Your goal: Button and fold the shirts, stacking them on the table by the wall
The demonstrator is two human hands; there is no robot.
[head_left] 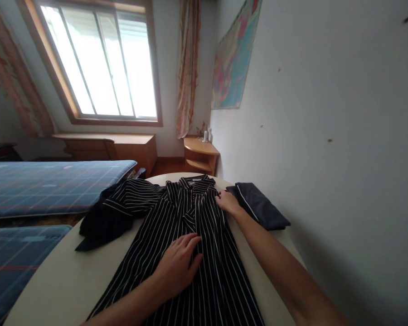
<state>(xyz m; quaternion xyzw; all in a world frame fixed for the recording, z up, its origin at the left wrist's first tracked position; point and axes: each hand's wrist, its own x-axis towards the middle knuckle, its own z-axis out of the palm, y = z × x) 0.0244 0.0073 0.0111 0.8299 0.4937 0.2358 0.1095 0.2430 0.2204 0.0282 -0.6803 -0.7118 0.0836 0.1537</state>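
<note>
A black shirt dress (204, 280) with thin white stripes lies spread on the pale round table (54, 276), its collar at the far edge. One striped sleeve (136, 198) stretches out to the left. My left hand (178, 265) rests on the middle of the dress, fingers extended and slightly apart. At the right shoulder of the dress, my right hand (229, 202) has its fingers bent together on the fabric edge. The sleeve on that side cannot be made out.
A crumpled black cloth (105, 224) lies left of the dress. On the right, a folded dark garment (263, 207) sits beside the wall (343, 181). Blue plaid mattresses (54, 185) stand left of the table. Beyond are a desk (136, 139) and a corner shelf (200, 146).
</note>
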